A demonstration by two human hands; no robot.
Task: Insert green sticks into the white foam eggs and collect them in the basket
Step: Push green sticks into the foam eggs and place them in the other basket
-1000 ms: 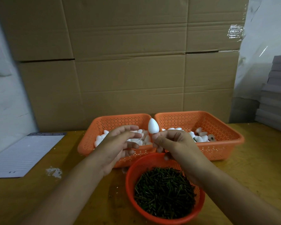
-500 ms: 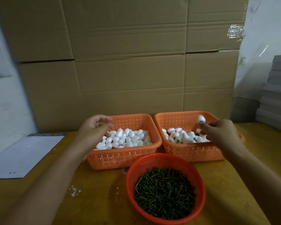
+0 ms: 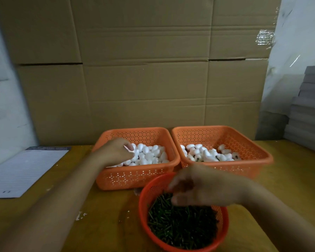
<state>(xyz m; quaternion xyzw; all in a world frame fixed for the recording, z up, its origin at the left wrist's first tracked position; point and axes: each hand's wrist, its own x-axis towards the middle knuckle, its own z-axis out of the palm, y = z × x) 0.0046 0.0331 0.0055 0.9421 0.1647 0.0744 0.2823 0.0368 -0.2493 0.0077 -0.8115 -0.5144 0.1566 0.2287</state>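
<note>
Loose white foam eggs (image 3: 153, 153) fill the left orange basket (image 3: 135, 179). My left hand (image 3: 113, 151) reaches into that basket, thumb and fingertips curled round an egg at the pile's left edge. The right orange basket (image 3: 225, 170) holds eggs with dark stick ends showing (image 3: 207, 155). In front stands a round orange bowl (image 3: 143, 215) full of green sticks (image 3: 182, 228). My right hand (image 3: 198, 188) hovers over the bowl's far rim, blurred, fingers curled down toward the sticks; whether it holds one is unclear.
The baskets sit on a yellow wooden table (image 3: 98, 215). A lined paper sheet (image 3: 25, 170) lies at the left. A cardboard wall (image 3: 144, 70) rises right behind the baskets. Stacked grey boards (image 3: 309, 110) stand at the right. White crumbs (image 3: 80, 215) dot the table.
My right hand left the stick-fitted egg in the right basket and swung back down over the stick bowl. My left hand dropped into the left basket onto the eggs.
</note>
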